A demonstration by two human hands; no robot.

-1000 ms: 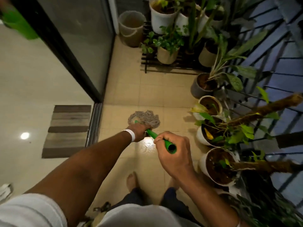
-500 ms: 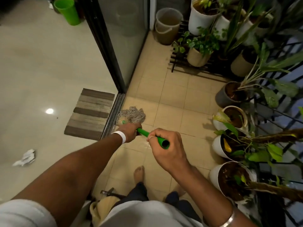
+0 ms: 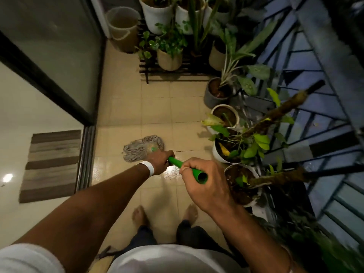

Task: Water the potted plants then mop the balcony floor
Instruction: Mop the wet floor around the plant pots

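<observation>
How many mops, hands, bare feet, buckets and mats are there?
1 mop
2 hands: left hand and right hand
2 bare feet
1 bucket
1 mat
Total: 7

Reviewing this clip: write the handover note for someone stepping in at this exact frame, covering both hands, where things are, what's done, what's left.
Left hand: closed around the green mop handle, low on the shaft near the head.
Right hand: closed around the same handle near its top end.
Mop head: flat on the balcony floor, between the sliding door track and the row of potted plants by the railing.
Done: the tiles by the hands shine wet; whether the plants were watered cannot be told.
Left: mop the duller-looking tiles toward the beige bucket and plant stand.
</observation>
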